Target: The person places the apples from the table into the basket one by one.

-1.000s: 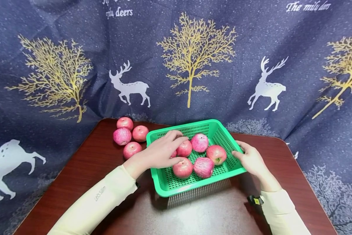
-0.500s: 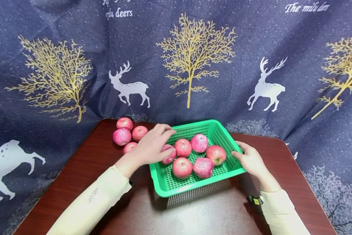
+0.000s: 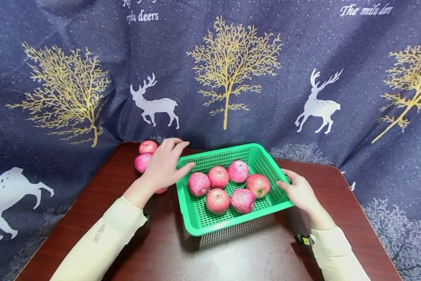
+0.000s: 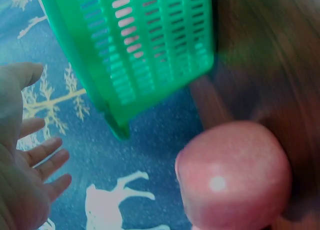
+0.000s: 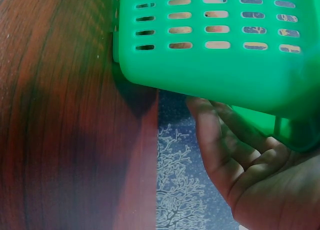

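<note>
My left hand (image 3: 161, 166) is spread over the table just left of a green plastic basket (image 3: 238, 220), fingers extended and holding nothing. Beneath and beyond it lie loose red apples, including one at the back (image 3: 148, 147); the hand partly covers the others. In the left wrist view, a blurred apple (image 4: 235, 175) sits near the camera, with the open fingers off to the left. My right hand (image 3: 301, 193) grips the basket's right end, thumb inside the rim; the right wrist view shows its curled fingers (image 5: 207, 125) under that rim. Several apples, such as a striped one (image 3: 243, 200), rest in the basket.
The basket stands on a dark reddish-brown wooden table (image 3: 322, 171). Behind the table hangs a navy cloth (image 3: 266, 128) printed with gold trees and white deer. The table's rounded back corners show at left and right.
My left hand has moved out of the basket, leftward over its left rim toward the loose apples, uncovering a striped apple inside. The right hand and basket stay put.
</note>
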A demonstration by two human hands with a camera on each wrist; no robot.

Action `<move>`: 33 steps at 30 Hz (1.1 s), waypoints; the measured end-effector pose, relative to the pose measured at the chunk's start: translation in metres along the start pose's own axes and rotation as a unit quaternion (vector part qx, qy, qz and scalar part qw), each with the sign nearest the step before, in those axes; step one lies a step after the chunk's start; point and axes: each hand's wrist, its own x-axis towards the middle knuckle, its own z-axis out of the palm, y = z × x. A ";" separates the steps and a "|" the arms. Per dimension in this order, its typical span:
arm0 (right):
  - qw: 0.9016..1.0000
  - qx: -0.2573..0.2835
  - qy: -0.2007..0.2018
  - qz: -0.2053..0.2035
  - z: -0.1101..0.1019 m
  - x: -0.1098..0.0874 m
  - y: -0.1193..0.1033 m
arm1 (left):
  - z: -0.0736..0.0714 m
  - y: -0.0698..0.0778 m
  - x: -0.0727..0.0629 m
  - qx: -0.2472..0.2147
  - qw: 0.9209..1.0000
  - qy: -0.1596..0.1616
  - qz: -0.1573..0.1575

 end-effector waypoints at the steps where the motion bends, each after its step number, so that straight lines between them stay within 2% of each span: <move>1: 1.000 0.000 0.001 0.000 0.000 0.000 0.000 | -0.001 -0.003 -0.001 0.002 1.000 0.004 -0.005; 9: 1.000 0.002 0.005 -0.001 0.000 0.000 0.000 | -0.007 -0.022 -0.005 0.009 0.998 0.032 -0.055; 15: 1.000 0.004 0.004 0.001 0.000 0.000 0.000 | -0.010 -0.039 -0.008 0.028 0.995 0.047 -0.081; 21: 1.000 0.008 0.002 0.003 0.000 0.000 -0.001 | -0.012 -0.055 -0.013 0.029 0.992 0.039 -0.120; 26: 1.000 0.002 0.003 0.004 0.000 0.001 0.000 | -0.013 -0.064 -0.014 0.032 0.989 0.038 -0.139; 33: 1.000 0.002 0.002 0.000 0.000 0.001 0.001 | -0.012 -0.079 -0.015 0.033 0.980 0.020 -0.195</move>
